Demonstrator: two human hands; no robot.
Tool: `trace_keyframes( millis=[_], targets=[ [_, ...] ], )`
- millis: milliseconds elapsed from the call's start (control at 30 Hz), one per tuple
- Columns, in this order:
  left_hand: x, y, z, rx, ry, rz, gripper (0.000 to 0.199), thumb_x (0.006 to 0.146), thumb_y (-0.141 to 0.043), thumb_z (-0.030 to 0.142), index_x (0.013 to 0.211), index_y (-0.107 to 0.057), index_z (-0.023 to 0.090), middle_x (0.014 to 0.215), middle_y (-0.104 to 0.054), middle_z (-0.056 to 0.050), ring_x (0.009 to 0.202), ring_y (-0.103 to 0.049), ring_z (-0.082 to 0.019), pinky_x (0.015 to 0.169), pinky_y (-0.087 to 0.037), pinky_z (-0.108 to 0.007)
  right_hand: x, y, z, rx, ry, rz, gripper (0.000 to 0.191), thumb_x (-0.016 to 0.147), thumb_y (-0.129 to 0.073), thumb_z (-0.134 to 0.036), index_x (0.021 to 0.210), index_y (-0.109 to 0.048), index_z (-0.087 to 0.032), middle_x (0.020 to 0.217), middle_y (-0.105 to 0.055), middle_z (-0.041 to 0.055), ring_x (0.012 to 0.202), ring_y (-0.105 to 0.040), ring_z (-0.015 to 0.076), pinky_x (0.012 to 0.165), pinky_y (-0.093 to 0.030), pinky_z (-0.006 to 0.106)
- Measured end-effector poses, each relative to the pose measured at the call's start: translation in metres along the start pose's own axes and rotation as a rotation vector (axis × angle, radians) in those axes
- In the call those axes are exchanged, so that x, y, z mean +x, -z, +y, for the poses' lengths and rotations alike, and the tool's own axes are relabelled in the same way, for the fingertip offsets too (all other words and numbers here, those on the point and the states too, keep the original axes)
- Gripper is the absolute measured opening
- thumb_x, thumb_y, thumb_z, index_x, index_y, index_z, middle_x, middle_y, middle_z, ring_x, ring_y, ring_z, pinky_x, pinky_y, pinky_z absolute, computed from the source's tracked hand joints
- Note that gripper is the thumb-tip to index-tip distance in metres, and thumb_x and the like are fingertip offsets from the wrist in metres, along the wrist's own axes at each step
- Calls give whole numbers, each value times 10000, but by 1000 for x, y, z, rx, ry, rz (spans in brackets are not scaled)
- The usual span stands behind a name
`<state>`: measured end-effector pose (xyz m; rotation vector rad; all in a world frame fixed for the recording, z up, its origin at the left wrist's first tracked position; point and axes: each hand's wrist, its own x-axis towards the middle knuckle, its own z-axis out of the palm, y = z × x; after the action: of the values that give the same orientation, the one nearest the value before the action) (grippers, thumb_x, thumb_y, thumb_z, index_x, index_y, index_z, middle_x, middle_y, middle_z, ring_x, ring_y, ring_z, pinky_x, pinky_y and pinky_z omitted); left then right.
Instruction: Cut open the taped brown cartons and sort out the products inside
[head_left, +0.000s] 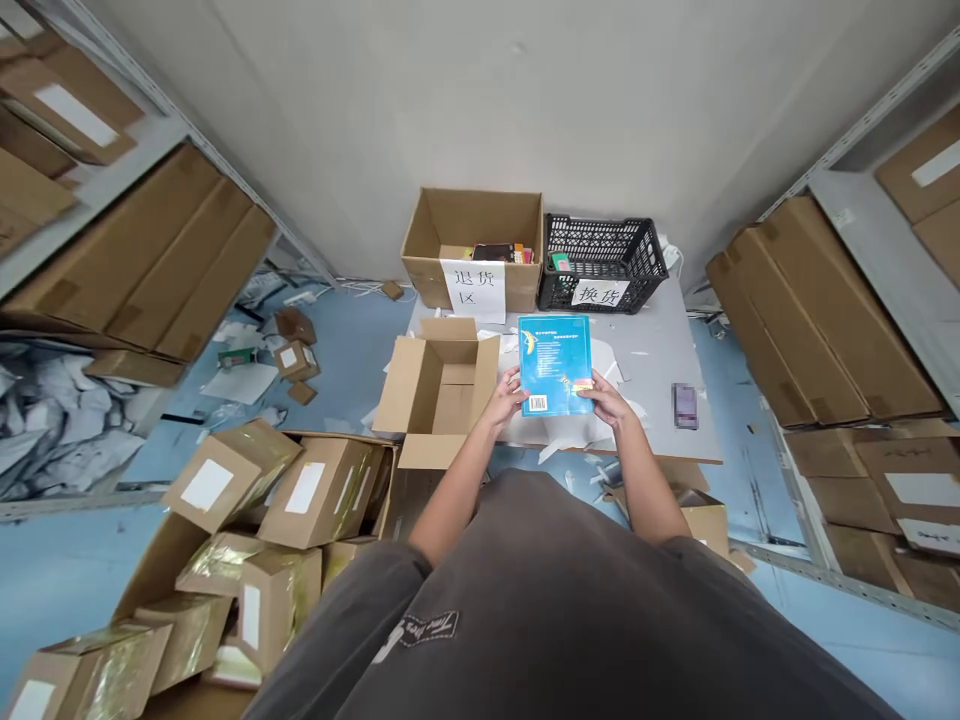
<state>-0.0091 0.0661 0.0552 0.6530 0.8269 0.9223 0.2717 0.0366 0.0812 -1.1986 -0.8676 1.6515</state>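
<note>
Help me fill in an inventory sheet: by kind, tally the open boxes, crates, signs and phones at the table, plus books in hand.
Boxes: 2 (front box, rear box)
Crate: 1
Signs: 2 (left sign, right sign)
Phone: 1
Book: 1, in left hand and right hand
Total: 7

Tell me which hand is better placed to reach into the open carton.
Left, probably. Both hold the blue book, but the left hand is beside the open carton; the right hand is farther away.
</note>
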Motion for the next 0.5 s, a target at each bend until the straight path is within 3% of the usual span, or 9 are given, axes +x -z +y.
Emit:
trace_keyframes(
  millis=[100,233,300,367,433,500],
  targets=[
    [-9,-4,27,75,-60,-67,855,689,-956,298,1463,-592,302,1239,-760,-38,1001,-742,-192,801,-574,-273,-8,-15,-12,94,78,-40,717,642,-940,-263,1303,-673,-336,1193,-813,15,1080,-774,252,929,-643,373],
    [-18,-3,38,121,-101,-70,936,700,-959,348,1547,-562,301,1252,-774,-58,1026,-748,-219,817,-590,-295,-18,-30,-16,135,106,-30,749,604,-976,-276,1289,-678,-325,1179,-827,12,1065,-788,256,928,-658,381],
    [-23,-3,39,184,-116,-20,927,708,-952,345,1554,-579,281,1249,-779,-79,1068,-745,-248,868,-603,-334,-25,-34,-17,135,110,-2,745,580,-991,-301,1260,-688,-312,1168,-832,16,1062,-792,265,954,-660,403],
    [-28,-8,38,315,-190,109,818,725,-947,329,1487,-656,259,1270,-770,-107,1154,-722,-292,955,-601,-393,-30,-40,-18,127,127,25,737,575,-999,-338,1244,-692,-309,1173,-832,19,1078,-791,277,992,-652,435],
    [-35,-20,35,452,-301,216,708,760,-942,336,1424,-712,253,1336,-740,-133,1249,-681,-334,1042,-576,-446,-32,-50,-16,105,157,42,734,592,-999,-385,1252,-686,-313,1182,-829,24,1107,-786,293,1019,-642,461],
    [-41,-40,30,524,-388,196,750,786,-945,367,1482,-684,263,1455,-680,-147,1348,-629,-367,1125,-536,-481,-32,-67,-11,59,205,49,724,640,-982,-450,1282,-675,-316,1213,-819,35,1164,-768,305,1063,-619,478]
  ],
)
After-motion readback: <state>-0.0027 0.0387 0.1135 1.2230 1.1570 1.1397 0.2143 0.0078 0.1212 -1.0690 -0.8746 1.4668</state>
